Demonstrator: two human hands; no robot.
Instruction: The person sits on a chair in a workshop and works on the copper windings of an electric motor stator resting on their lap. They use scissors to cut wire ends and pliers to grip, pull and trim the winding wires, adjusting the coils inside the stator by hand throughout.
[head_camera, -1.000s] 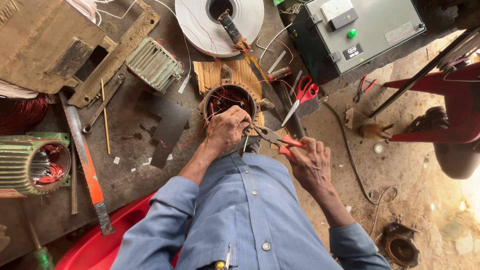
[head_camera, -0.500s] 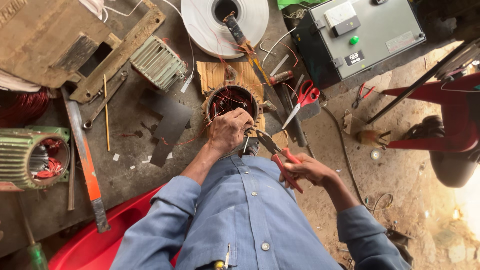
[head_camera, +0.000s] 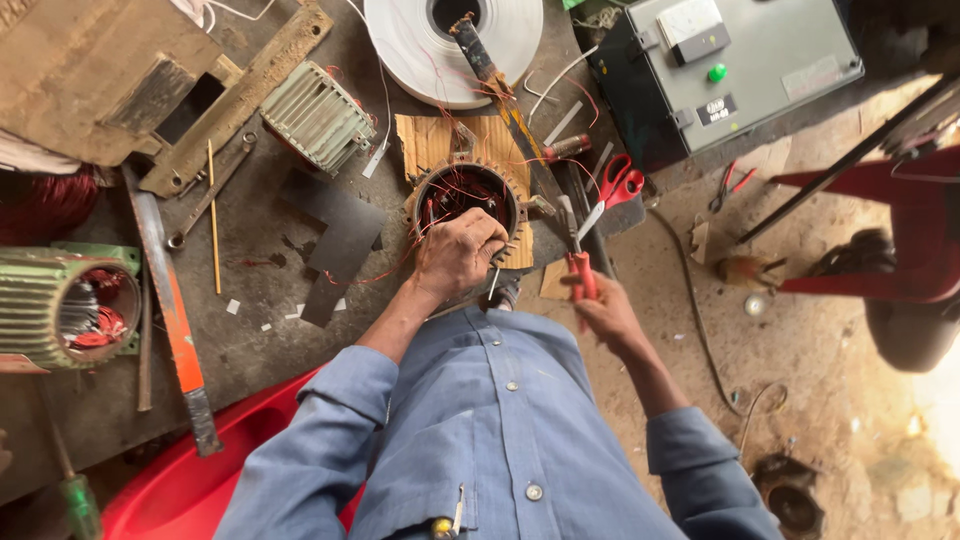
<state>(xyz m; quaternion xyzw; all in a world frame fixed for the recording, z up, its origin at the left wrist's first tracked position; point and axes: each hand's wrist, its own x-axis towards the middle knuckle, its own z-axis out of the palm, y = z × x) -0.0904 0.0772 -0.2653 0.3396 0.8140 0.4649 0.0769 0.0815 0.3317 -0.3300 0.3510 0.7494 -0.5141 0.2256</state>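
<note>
Red-handled pliers (head_camera: 578, 262) in right hand (head_camera: 605, 312); round stator (head_camera: 467, 197).

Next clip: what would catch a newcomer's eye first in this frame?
Probably the round motor stator at centre, its red windings showing, with the left hand resting on its near rim. Just right of it, the right hand holds red-handled pliers upright. Beyond them, a big white tape roll lies at the top of the bench and a grey control box stands at top right.
</note>
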